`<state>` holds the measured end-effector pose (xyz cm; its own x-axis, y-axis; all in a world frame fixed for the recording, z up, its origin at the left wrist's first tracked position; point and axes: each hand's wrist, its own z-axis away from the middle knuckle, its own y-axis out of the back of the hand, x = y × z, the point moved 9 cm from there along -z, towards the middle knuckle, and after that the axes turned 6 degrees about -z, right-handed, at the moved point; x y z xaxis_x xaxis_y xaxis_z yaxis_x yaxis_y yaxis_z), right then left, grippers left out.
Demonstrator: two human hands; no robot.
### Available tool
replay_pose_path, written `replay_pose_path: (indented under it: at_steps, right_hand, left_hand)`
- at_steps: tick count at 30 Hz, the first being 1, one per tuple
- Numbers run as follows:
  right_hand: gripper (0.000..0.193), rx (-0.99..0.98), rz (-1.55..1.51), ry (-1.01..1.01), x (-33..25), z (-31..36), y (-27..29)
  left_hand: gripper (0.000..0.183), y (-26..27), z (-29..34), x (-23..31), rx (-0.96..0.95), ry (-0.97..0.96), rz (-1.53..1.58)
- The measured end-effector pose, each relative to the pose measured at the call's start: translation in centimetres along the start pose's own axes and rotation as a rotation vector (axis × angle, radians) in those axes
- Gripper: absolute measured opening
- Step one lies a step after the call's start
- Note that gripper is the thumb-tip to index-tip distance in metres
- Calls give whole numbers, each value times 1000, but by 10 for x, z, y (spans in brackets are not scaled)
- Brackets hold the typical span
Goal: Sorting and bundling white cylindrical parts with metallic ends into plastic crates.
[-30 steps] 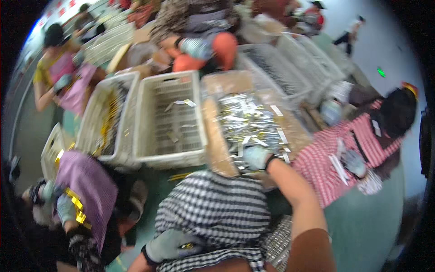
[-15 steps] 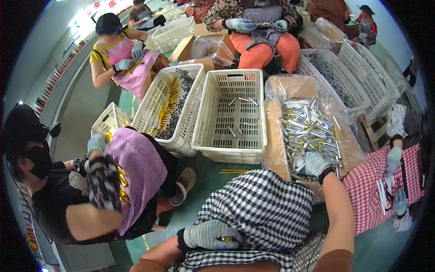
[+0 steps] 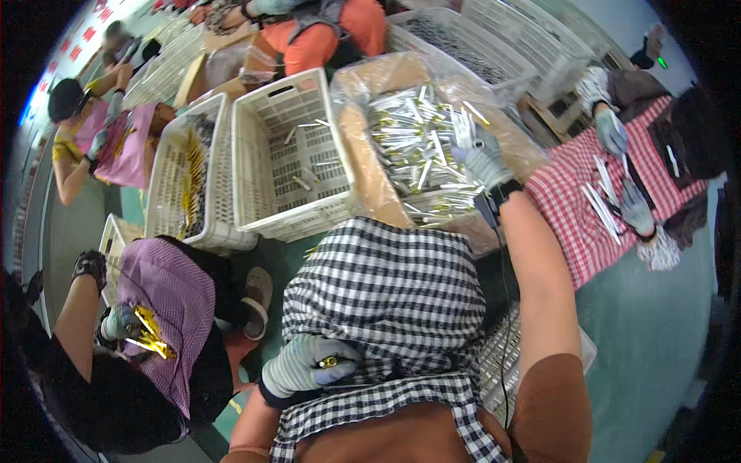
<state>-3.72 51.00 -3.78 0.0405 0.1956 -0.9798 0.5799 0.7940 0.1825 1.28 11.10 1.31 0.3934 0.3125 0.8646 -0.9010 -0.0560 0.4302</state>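
My left hand (image 3: 312,363), in a striped knit glove, lies on my black-and-white checked apron (image 3: 386,285). Its fingers are curled round a small metal tube (image 3: 328,362) with a brass-coloured end; most of its length is hidden in the glove. My right hand (image 3: 486,160), gloved the same way, is over the plastic-lined cardboard box (image 3: 356,166). Several silver metal tubes (image 3: 463,127) stand up between its fingers. Beneath and around it, more silver tubes (image 3: 417,174) with yellowish ends lie heaped in the box.
Left of the box stands a white slatted crate (image 3: 297,212) with a few tubes inside. Beyond it, another crate (image 3: 220,185) holds gold and grey parts. Co-workers sit on both sides, one with tubes on a red checked apron (image 3: 571,224). A dark cable (image 3: 503,324) hangs by my right arm.
My view has swung to the right. My right hand has risen from the heap and now has several tubes in its fingers. My left hand stays on my lap, still gripping its tube.
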Motion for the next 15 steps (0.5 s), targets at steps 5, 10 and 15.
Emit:
replay_pose_path:
  at_steps: [5, 10, 15]
  right_hand:
    - [40, 198, -64, 64, 27, -21, 41]
    - [35, 267, -433, 77, 15, -2, 47]
    - [42, 284, -454, 45, 9, 12, 41]
  left_hand:
    - [22, -2, -2, -1, 4, 42, 37]
    - [15, -3, -1, -1, 34, 43, 30]
    - [20, -4, 1, -8, 17, 42, 61]
